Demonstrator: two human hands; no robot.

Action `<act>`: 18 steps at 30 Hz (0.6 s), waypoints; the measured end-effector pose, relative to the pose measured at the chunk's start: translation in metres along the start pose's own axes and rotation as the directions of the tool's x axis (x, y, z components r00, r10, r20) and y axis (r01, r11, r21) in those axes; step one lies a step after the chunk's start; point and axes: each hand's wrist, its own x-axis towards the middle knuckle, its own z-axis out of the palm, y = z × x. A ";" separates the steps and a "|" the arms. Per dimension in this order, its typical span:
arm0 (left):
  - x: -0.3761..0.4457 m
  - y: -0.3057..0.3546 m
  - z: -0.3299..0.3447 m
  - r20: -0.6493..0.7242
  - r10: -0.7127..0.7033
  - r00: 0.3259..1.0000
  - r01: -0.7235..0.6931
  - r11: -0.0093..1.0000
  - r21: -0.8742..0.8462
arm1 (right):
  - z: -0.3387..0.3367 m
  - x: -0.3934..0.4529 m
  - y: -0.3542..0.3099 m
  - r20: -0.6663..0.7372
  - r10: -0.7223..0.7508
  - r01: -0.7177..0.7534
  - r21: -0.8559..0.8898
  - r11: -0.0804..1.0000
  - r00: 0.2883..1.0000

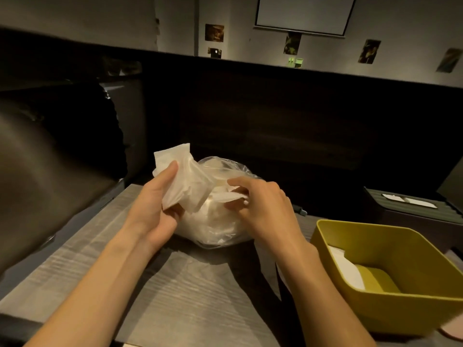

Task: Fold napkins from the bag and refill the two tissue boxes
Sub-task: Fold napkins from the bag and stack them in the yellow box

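On the grey wood-grain tabletop (160,296), a clear plastic bag (215,221) filled with white napkins sits at the centre, just beyond the two forearms. The left hand (155,204) grips a bunch of white napkins (175,176) together with the gathered mouth of the bag, thumb and fingers curled round the material; the top edge of the napkins stands above the thumb. The right hand (260,204) is at the bag opening, its fingertips pinching the edge of a white napkin (228,196) that lies partly out of the bag. The two hands are close together, each closed on paper. To the right of the bag, near the tabletop's right edge, stands an open yellow box (350,236) with sloped walls; a few folded white napkins (348,269) lie against its left inner side, and the rest of its floor is bare. Behind the yellow box, at the far right, sits a dark ribbed tissue box (413,211) with a white sheet showing in its top slot. A dark padded seat (50,159) borders the tabletop on the left.
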 end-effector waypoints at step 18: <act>-0.006 0.007 -0.004 0.112 -0.050 0.992 0.077 0.964 -0.254 | -0.004 -0.003 -0.003 0.157 -0.130 0.145 -0.085 0.986 0.979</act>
